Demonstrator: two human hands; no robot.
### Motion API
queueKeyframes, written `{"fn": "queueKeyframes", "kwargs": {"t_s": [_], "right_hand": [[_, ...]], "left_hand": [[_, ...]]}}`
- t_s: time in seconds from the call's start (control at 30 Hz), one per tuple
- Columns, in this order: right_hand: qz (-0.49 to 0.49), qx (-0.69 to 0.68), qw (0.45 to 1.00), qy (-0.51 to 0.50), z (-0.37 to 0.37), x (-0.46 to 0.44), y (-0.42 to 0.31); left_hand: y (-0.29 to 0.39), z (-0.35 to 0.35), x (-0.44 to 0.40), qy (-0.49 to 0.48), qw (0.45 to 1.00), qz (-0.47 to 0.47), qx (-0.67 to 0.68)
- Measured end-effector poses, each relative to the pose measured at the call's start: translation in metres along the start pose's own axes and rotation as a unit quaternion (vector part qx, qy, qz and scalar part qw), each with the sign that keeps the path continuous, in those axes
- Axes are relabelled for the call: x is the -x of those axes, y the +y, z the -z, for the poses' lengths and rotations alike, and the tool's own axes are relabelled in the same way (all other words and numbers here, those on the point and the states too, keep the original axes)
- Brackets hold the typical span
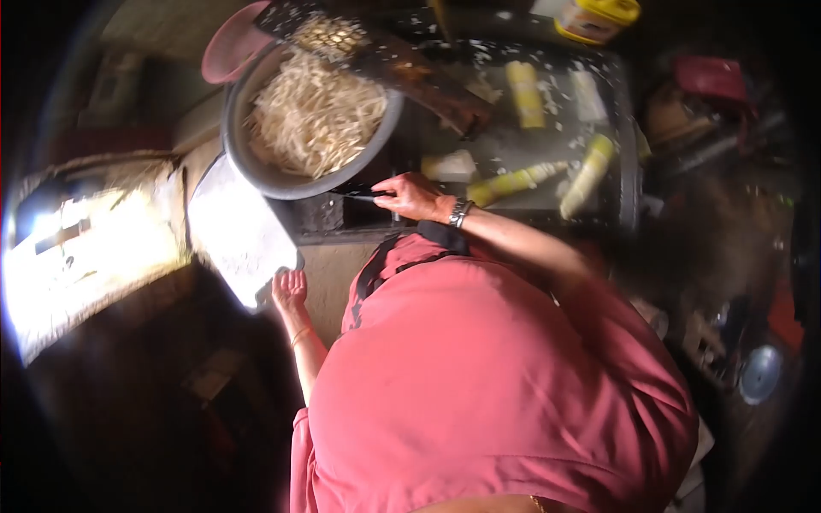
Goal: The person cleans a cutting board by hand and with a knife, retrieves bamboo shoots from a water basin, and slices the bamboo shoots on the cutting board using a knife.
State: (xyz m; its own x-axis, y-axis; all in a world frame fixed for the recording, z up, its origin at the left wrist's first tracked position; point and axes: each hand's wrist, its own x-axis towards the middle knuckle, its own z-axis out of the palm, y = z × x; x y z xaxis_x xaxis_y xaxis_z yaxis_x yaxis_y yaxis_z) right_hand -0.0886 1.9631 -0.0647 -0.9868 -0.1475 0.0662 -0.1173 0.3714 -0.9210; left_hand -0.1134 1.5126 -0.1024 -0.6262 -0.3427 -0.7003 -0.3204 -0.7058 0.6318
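My left hand (290,289), with a thin bangle at the wrist, grips the lower corner of a white board (235,227) that slants beside the bowl. A wristwatch is on my right arm, and my right hand (415,198) is closed on a thin dark knife (374,195) just below the bowl's rim. The large grey bowl (233,145) holds a heap of pale thin shreds (318,115). Right of it, yellow-green peeled stalks (526,94) and pale pieces lie on a dark wet tray (629,162) among white scraps.
A dark wooden bar (428,85) crosses above the bowl and tray. A pink basin (229,43) sits at the upper left, a yellow tub (594,21) at the upper right. Bright light falls on a surface at the far left. Blurred items crowd the right.
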Motion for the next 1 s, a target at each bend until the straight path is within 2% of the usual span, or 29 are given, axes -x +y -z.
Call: {"fn": "queueKeyframes", "kwargs": {"t_s": [0.07, 0.1, 0.13, 0.2, 0.23, 0.27, 0.33, 0.4, 0.5, 0.6, 0.7, 0.73, 0.77, 0.8, 0.83, 0.87, 0.93, 0.97, 1.0], "right_hand": [[0.0, -0.006, 1.0, -0.002, 0.006, 0.005, -0.018], [0.041, -0.003, 0.998, 0.042, 0.0, 0.007, -0.014], [0.034, -0.003, 0.998, 0.048, 0.003, 0.01, -0.019], [-0.048, -0.112, 0.992, -0.004, 0.007, 0.017, -0.029], [-0.063, -0.143, 0.988, 0.008, 0.002, 0.02, -0.029], [-0.066, -0.143, 0.988, 0.012, -0.003, 0.026, -0.029], [-0.12, -0.191, 0.974, -0.001, 0.0, 0.038, -0.045], [-0.121, -0.196, 0.973, 0.003, -0.004, 0.051, -0.061], [-0.141, -0.312, 0.939, 0.02, -0.012, 0.07, -0.098], [-0.138, -0.335, 0.931, 0.041, -0.016, 0.089, -0.138], [-0.103, -0.308, 0.942, 0.086, -0.009, 0.13, -0.18], [-0.09, -0.3, 0.944, 0.103, -0.01, 0.142, -0.184], [-0.062, -0.272, 0.952, 0.127, -0.015, 0.15, -0.18], [-0.061, -0.269, 0.953, 0.123, -0.019, 0.15, -0.177], [-0.13, -0.288, 0.947, 0.055, -0.024, 0.148, -0.176], [-0.195, -0.301, 0.934, -0.011, -0.034, 0.148, -0.17], [-0.196, -0.301, 0.933, 0.02, -0.057, 0.133, -0.155], [-0.199, -0.298, 0.934, 0.004, -0.058, 0.133, -0.153], [-0.202, -0.294, 0.934, -0.014, -0.055, 0.133, -0.156]], "left_hand": [[0.004, 0.0, -0.01, -0.012, 1.0, -0.005, 0.0], [0.006, -0.001, -0.019, 0.008, 0.999, -0.002, 0.035], [0.005, -0.001, -0.029, 0.006, 1.0, 0.003, 0.027], [0.005, -0.002, -0.045, 0.005, 0.999, -0.023, 0.034], [0.005, -0.01, -0.037, 0.002, 0.996, 0.014, 0.089], [0.004, -0.02, -0.031, 0.0, 0.996, 0.017, 0.085], [0.005, -0.016, -0.048, -0.074, 0.988, 0.052, 0.127], [0.011, -0.006, -0.069, -0.068, 0.988, 0.083, 0.112], [0.012, 0.002, -0.088, -0.099, 0.989, 0.085, 0.066], [0.004, -0.018, -0.058, -0.03, 0.994, 0.056, 0.094], [0.001, -0.019, -0.049, -0.138, 0.988, 0.013, 0.062], [0.002, -0.009, -0.065, -0.137, 0.988, 0.016, 0.065], [0.006, 0.004, -0.087, -0.184, 0.982, -0.023, 0.034], [0.01, 0.013, -0.101, -0.234, 0.97, -0.063, 0.005], [0.014, 0.014, -0.106, -0.208, 0.974, -0.053, 0.066], [0.015, 0.02, -0.111, -0.211, 0.973, -0.055, 0.071], [0.02, 0.029, -0.116, -0.269, 0.918, -0.256, -0.138], [0.025, 0.029, -0.116, -0.21, 0.926, -0.281, -0.134], [0.033, 0.028, -0.107, -0.209, 0.926, -0.287, -0.127]]}}
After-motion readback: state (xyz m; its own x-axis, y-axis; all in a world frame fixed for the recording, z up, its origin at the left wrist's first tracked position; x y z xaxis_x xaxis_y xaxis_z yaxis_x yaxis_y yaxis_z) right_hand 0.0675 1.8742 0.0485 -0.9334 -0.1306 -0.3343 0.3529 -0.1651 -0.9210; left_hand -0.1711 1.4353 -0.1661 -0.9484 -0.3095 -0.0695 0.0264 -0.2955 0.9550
